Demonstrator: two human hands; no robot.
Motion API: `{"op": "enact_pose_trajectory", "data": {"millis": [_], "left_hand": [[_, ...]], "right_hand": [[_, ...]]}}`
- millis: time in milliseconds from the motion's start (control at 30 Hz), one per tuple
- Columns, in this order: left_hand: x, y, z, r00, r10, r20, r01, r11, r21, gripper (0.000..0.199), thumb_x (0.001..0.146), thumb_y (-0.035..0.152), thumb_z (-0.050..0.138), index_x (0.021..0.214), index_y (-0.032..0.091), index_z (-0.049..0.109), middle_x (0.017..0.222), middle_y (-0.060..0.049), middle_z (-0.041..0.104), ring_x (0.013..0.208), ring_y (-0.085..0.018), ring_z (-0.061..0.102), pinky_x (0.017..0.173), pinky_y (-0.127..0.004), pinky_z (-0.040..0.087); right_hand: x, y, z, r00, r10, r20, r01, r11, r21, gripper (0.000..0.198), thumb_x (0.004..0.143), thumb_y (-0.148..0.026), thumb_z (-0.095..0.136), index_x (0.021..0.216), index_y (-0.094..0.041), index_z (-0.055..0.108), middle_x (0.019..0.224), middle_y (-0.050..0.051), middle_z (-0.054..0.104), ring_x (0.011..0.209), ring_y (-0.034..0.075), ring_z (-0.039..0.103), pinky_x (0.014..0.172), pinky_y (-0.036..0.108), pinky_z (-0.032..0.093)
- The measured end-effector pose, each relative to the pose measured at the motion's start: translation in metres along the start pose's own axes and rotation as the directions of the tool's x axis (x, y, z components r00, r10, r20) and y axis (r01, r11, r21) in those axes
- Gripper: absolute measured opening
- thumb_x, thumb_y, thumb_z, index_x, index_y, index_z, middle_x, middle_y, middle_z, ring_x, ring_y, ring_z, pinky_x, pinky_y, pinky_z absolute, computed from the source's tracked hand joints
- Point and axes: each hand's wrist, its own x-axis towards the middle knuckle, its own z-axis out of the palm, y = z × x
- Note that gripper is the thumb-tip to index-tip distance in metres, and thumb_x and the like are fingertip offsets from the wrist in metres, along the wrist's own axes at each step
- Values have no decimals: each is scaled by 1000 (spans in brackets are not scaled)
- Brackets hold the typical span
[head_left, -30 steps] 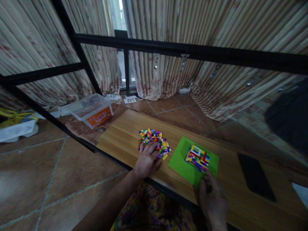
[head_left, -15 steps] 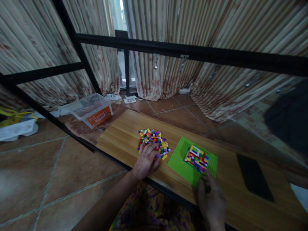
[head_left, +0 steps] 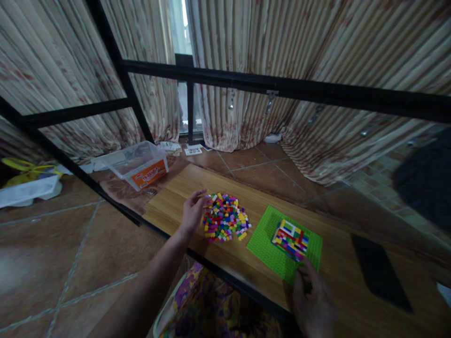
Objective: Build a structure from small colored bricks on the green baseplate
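A loose pile of small coloured toy bricks (head_left: 225,218) lies on the wooden tabletop. My left hand (head_left: 193,213) is at the pile's left edge, its fingers apart and reaching toward the bricks; nothing shows between them. To the right, a multicoloured brick build (head_left: 291,239), rectangular with white, red and yellow pieces on top, sits on a green studded baseplate (head_left: 264,234). Near the front edge of this build is my right hand (head_left: 313,295), with thumb and index finger curled together at its corner. What those fingertips hold, if anything, is too small to make out.
A dark flat slab (head_left: 380,272) lies at the table's right. Beyond the left end stands a clear plastic box (head_left: 141,164) with an orange label. Black metal bars (head_left: 246,80) cross in front of striped curtains (head_left: 239,37). White trays (head_left: 31,188) rest on the tiled floor.
My left hand has moved from over the front of the pile to its left edge, uncovering more bricks. My right hand stays at the build. The view has shifted slightly.
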Motion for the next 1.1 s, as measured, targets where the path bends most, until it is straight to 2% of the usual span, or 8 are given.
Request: {"op": "enact_pose_trajectory", "data": {"millis": [200, 367, 500, 633, 767, 900, 1000, 1100], "left_hand": [[41, 5, 10, 987, -47, 151, -16, 920, 392, 30, 78, 41, 49, 81, 15, 63, 70, -3, 63, 64, -13, 61, 59, -23, 48], [62, 2, 31, 965, -52, 257, -140, 725, 674, 12, 65, 29, 67, 68, 17, 67, 68, -1, 65, 78, -19, 63, 67, -24, 46], [69, 0, 42, 950, -87, 299, -206, 543, 814, 8, 63, 24, 71, 66, 17, 70, 76, -6, 69, 94, -24, 63, 81, -28, 46], [69, -3, 47, 950, -100, 295, -217, 465, 858, 7, 64, 23, 68, 67, 17, 70, 83, -11, 70, 99, -28, 64, 88, -33, 46], [69, -4, 47, 959, -72, 275, -193, 543, 817, 8, 65, 25, 68, 62, 19, 66, 75, -8, 68, 94, -26, 64, 83, -29, 47], [64, 1, 38, 970, -36, 242, -138, 736, 662, 16, 67, 31, 68, 58, 19, 62, 60, -2, 59, 73, -19, 61, 65, -24, 45], [52, 4, 20, 982, -55, 182, -41, 873, 486, 25, 73, 37, 60, 58, 18, 58, 51, 2, 50, 52, -13, 51, 51, -22, 39], [33, 6, -8, 987, -107, 119, 65, 947, 315, 25, 75, 39, 55, 65, 16, 58, 56, 0, 54, 47, -11, 48, 46, -22, 38]], "right_hand": [[0, 4, 2, 1000, 0, 2, 0, 1000, -5, 56, 88, -50, 40, 130, -17, 55, 97, 10, 68, 87, 25, 62, 79, 38, 47], [1, 2, 3, 1000, 20, -8, -20, 1000, 2, 56, 87, -52, 39, 127, -17, 57, 96, 11, 68, 85, 25, 62, 79, 38, 47], [1, 0, 3, 999, 35, -9, -35, 999, 1, 57, 87, -51, 38, 128, -17, 57, 96, 11, 68, 86, 25, 62, 80, 38, 48], [1, 3, 4, 1000, 14, 8, -14, 1000, 10, 57, 87, -50, 39, 130, -16, 56, 100, 11, 68, 88, 25, 63, 81, 38, 47], [1, 5, 3, 1000, 22, 22, -22, 1000, 9, 55, 88, -49, 40, 130, -16, 56, 101, 11, 68, 90, 25, 62, 81, 38, 47], [0, 4, 3, 1000, 8, 28, -8, 1000, 2, 55, 90, -49, 40, 130, -16, 55, 99, 11, 68, 88, 26, 62, 80, 39, 47], [0, 3, 2, 1000, -9, 15, 9, 1000, 1, 54, 90, -48, 40, 131, -17, 55, 99, 11, 68, 88, 26, 62, 80, 39, 47], [0, 3, 2, 1000, -16, 14, 16, 1000, 27, 54, 90, -48, 40, 132, -17, 54, 99, 10, 68, 88, 25, 62, 81, 38, 47]]}}
